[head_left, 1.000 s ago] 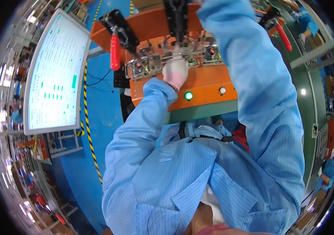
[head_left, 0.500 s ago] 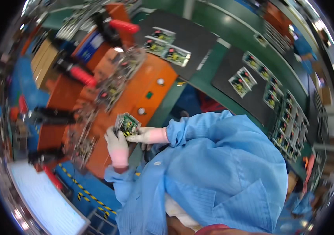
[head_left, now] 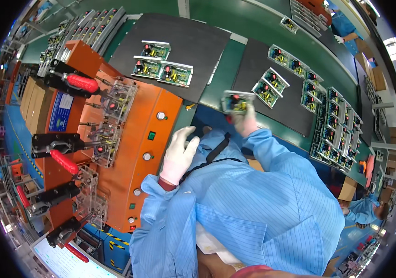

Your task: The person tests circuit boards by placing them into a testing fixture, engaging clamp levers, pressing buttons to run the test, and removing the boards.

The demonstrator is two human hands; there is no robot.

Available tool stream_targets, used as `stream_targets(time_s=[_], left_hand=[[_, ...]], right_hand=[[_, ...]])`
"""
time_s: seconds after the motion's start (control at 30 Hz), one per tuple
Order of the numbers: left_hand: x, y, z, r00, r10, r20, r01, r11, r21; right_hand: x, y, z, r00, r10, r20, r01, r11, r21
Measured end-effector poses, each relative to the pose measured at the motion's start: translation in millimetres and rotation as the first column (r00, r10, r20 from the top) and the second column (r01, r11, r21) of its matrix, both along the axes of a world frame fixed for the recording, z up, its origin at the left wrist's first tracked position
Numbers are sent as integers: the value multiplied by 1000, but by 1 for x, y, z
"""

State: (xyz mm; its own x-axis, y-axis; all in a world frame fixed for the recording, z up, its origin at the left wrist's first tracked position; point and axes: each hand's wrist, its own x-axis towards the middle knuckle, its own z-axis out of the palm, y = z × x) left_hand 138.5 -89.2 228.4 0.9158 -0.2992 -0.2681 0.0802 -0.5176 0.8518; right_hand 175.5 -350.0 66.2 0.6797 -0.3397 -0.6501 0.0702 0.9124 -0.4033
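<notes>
A green circuit board (head_left: 236,102) with dark and yellow parts is gripped at its near edge by my gloved right hand (head_left: 245,121), out over the green bench edge. My left hand (head_left: 179,150), also in a white glove, holds nothing; its thumb and fingers are apart. It hovers just right of the orange test fixture (head_left: 161,99). That fixture carries several red-handled toggle clamps (head_left: 81,83) above clear plastic nests. Two circuit boards (head_left: 270,88) lie on the right black mat (head_left: 295,120), close to my right hand.
Three boards (head_left: 175,74) sit on the left black mat (head_left: 198,41). Racks of boards (head_left: 339,129) stand at the right, with more (head_left: 91,28) at the far left. A lit screen (head_left: 63,259) is at lower left. Another person (head_left: 362,211) shows at the right edge.
My right hand has carried the board from beside the orange fixture rightward toward the right mat. My left hand has let go of it and opened. The view has shifted.
</notes>
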Motion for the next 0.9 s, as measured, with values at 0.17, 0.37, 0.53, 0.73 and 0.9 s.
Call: stream_targets(time_s=[0.17,0.37,0.53,0.73,0.9], left_hand=[[12,-14,-16,998,-4,-61,0,998,-66],[15,-5,-28,993,102,-52,-104,994,-36],[2,-1,-29,965,254,-69,-259,964,-64],[-18,11,-24,928,372,-38,-373,924,-87],[-47,28,-24,863,504,21,-500,860,-97]], right_hand=[[0,-85,-57,965,-259,33,261,953,-153],[40,-92,-19,984,118,-133,-132,986,-106],[77,-20,37,692,577,-434,-715,464,-523],[172,55,50,597,649,-471,-512,-143,-847],[173,60,44,599,642,-479,-627,3,-779]])
